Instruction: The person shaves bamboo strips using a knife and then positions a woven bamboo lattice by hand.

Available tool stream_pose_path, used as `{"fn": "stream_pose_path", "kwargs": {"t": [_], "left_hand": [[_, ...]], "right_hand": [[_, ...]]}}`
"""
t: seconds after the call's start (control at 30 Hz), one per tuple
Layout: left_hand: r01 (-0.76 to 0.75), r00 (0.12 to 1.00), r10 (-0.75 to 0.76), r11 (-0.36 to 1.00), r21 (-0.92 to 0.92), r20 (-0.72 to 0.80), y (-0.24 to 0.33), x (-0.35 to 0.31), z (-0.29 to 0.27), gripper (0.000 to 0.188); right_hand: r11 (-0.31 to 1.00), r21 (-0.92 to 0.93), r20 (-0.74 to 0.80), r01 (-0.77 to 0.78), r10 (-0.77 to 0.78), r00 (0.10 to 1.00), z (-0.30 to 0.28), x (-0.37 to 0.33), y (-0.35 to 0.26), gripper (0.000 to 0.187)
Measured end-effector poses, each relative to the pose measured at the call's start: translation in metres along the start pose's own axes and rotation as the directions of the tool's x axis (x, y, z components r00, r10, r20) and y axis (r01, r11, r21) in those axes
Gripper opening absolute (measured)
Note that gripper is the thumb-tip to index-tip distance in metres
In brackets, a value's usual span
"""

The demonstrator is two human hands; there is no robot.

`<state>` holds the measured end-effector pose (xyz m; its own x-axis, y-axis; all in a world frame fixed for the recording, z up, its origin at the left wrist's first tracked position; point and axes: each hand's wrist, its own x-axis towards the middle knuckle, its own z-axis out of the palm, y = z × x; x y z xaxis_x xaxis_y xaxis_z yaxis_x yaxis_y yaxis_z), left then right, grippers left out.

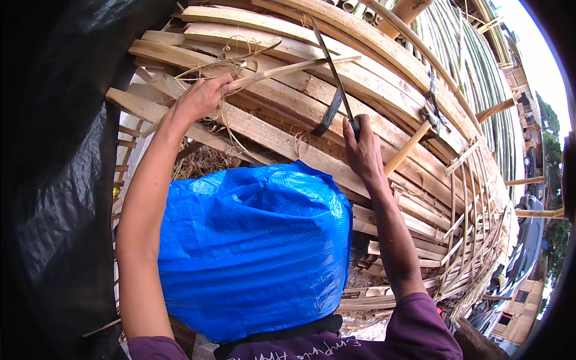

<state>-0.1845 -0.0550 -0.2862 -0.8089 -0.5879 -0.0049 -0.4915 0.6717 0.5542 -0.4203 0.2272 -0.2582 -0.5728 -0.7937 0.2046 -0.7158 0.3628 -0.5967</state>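
My left hand (210, 93) is closed round one end of a pale bamboo strip (279, 71), which points away to the right. Curled fibres hang about that hand. In my right hand (363, 147) is the dark handle of a long knife (333, 71). Its narrow blade points up and away and crosses the strip near the far end; whether the two touch I cannot tell. Beneath both hands lie long wooden slats (264, 129). A black band (329, 114) lies across them by the blade. Just right of my right hand is a hammer (409, 146) with a wooden handle.
A blue woven sheet (258, 246) covers my lap. Thin split strips (474, 234) lie in a tangle at the right. Long poles (486, 84) stretch beyond the slats. A black plastic sheet (66, 180) hangs at the left. A car (519, 240) stands at the far right.
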Motion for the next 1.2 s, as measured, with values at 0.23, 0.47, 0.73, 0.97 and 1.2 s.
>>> {"fn": "stream_pose_path", "kwargs": {"t": [0.23, 0.47, 0.73, 0.97, 1.2], "left_hand": [[0.017, 0.999, -0.017, 1.000, 0.001, -0.049, 0.002, -0.009, -0.001, 0.035], [0.034, 0.999, -0.035, 0.999, -0.036, -0.026, 0.005, -0.008, 0.007, 0.034], [0.005, 0.997, -0.007, 1.000, -0.026, -0.078, 0.003, -0.003, 0.000, 0.034], [-0.007, 0.998, 0.003, 0.998, -0.060, -0.063, 0.001, -0.006, 0.009, 0.030], [0.041, 0.998, -0.043, 0.998, -0.043, -0.053, 0.008, -0.010, 0.007, 0.029]], "right_hand": [[0.535, 0.609, 0.418, -0.585, 0.410, 0.810, -0.021, 0.002, -0.027, 0.032], [0.724, 0.667, 0.039, -0.176, 0.203, 0.978, -0.058, 0.010, -0.072, 0.032], [0.987, -0.016, 0.065, -0.160, 0.161, 0.985, -0.005, 0.000, -0.010, 0.035], [0.394, 0.671, 0.423, -0.628, 0.492, 0.761, -0.037, 0.004, -0.040, 0.032], [0.763, 0.646, -0.120, 0.037, 0.053, 0.991, -0.065, 0.012, -0.047, 0.029]]}}
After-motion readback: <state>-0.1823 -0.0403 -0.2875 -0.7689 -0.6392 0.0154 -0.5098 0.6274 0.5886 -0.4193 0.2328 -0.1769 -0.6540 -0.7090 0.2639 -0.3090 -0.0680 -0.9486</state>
